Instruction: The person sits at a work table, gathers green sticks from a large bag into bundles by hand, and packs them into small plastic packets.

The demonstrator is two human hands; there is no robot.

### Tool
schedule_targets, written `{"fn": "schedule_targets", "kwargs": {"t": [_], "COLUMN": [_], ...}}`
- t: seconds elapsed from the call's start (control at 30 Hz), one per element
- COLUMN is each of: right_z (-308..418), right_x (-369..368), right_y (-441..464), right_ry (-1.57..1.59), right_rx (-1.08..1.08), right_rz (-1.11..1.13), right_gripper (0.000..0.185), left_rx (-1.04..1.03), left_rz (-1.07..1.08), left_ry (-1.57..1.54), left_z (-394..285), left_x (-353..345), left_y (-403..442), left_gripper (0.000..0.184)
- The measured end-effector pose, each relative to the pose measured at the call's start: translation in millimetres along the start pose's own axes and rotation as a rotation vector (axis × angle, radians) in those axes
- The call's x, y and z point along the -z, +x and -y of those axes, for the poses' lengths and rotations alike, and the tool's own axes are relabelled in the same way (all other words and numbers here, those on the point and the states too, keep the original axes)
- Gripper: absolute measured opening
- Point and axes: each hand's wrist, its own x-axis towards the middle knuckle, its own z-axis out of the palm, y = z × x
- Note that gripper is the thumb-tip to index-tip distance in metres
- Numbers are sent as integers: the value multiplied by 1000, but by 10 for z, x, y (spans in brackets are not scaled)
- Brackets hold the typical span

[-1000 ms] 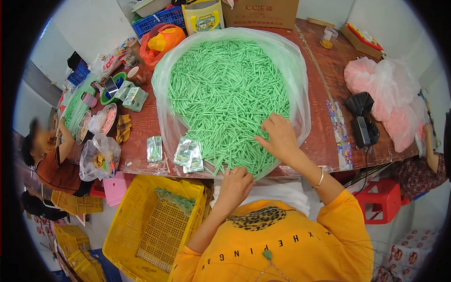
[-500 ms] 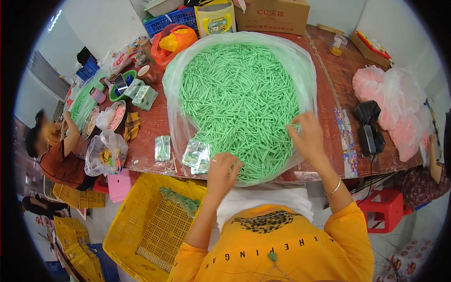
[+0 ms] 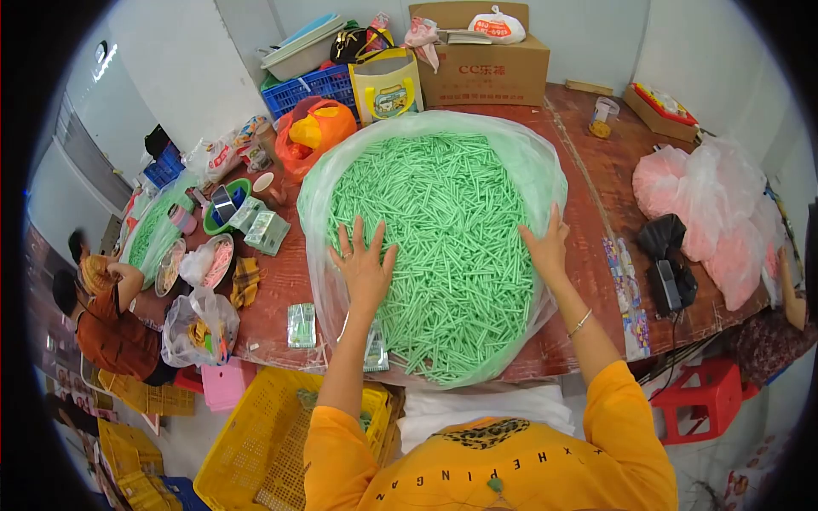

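A large clear plastic bag [image 3: 544, 157], rolled open on the table, holds a heap of thin light-green sticks [image 3: 443, 247]. My left hand [image 3: 365, 266] lies over the left side of the heap, fingers spread and palm down. At the right edge of the heap is my right hand [image 3: 546, 254], its thumb and fingers apart beside the bag's wall. Neither hand grips anything that I can see. A green-and-silver packet [image 3: 301, 325] lies left of the bag. Another packet [image 3: 376, 351] is at the near left edge, partly covered by my left forearm.
A yellow crate [image 3: 247, 451] stands below the table's front edge. Behind the bag are a cardboard box [image 3: 486, 72] and an orange bag [image 3: 315, 128]. Bags of pink pieces [image 3: 724, 213] and a black device [image 3: 669, 285] lie right. A person [image 3: 119, 328] sits at left.
My left hand has moved from the near edge, by the packets, farther onto the heap and spread its fingers. My right hand stays at the right edge, fingers wider. The camera view has tilted up.
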Motion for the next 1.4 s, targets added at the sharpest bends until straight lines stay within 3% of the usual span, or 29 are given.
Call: {"fn": "schedule_targets", "kwargs": {"t": [0.43,0.7,0.8,0.9,0.97,1.0,1.07,1.17,1.23,1.3,1.4], "right_z": [151,-97,-263,-303,-239,-180,-386,-196,-183,-417,-221], "right_x": [238,107,286,589,864,966,991,1187,1254,1290,1419], "right_y": [-28,166,123,-98,-246,-326,-447,-681,-781,-829,-919], "right_ry": [-130,-65,14,-70,54,-14,64,181,216,281,227], "right_rx": [-14,3,63,56,-96,-128,-138,-242,-339,-373,-280], "right_rz": [-25,61,158,228,343,362,445,528,535,752,694], "right_gripper": [87,95,101,103,97,84,77,60,49,31,25], "left_rx": [46,11,45,-15,-27,-47,-65,-5,21,-16,-206], "left_rz": [-24,-50,105,42,40,2,-61,-81,34,203,454], "left_ry": [-49,-2,-39,1,-51,-95,-136,-442,-481,-576,-601], "left_z": [-255,-216,-135,-109,-125,-149,-295,-482,-517,-629,-975], "left_x": [40,-160,-108,171,401,516,744,967,1046,1163,1256], "left_y": [32,148,242,293,323,339,304,0,-321,-615,-1022], "left_gripper": [47,46,41,31,30,30,23,10,9,9,13]}}
